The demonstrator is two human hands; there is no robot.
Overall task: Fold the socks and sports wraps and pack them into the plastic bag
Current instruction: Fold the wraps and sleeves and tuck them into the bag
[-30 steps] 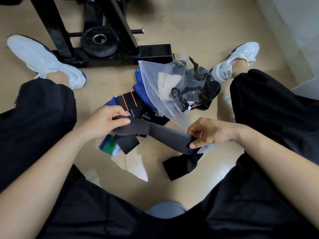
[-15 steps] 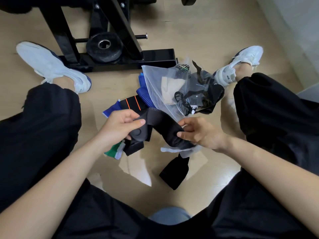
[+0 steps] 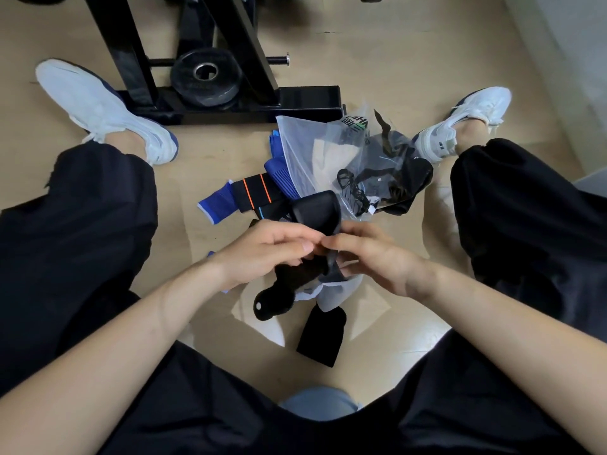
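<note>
- Floor, mid-fold: your left hand (image 3: 262,254) and right hand (image 3: 374,257) meet fingertip to fingertip. Both pinch the dark grey wrap (image 3: 317,211), whose doubled loop rises just beyond your knuckles.
- The wrap's black tail with a white dot (image 3: 272,302) hangs below your left hand, toward your lap.
- Hand state: both narrow, fingers curled round the wrap. Neither is free.
- Plastic bag (image 3: 305,146): lies on the floor (image 3: 410,54) just beyond your right hand, mouth side unclear. It already holds sth beige plus black cords and fabric.
- Done so far, est.: a few items bagged, and this wrap is about half folded.
- Left to do: finish this fold and bag it. Next come the black band w/ orange stripes (image 3: 259,192) and the blue socks (image 3: 213,205), both loose beyond your left hand. A black piece (image 3: 323,336) lies nearer you than your right hand.
- Judgement: well under halfway through.
- Writing: the bag has green-and-black print near its far corner (image 3: 353,126), too creased to read. The shoe (image 3: 460,123) beyond your right hand has a heel tab that looks like "ANTA", small, not certain.
- Weight plate (image 3: 205,77), well beyond your left hand: embossed text, illegible.
</note>
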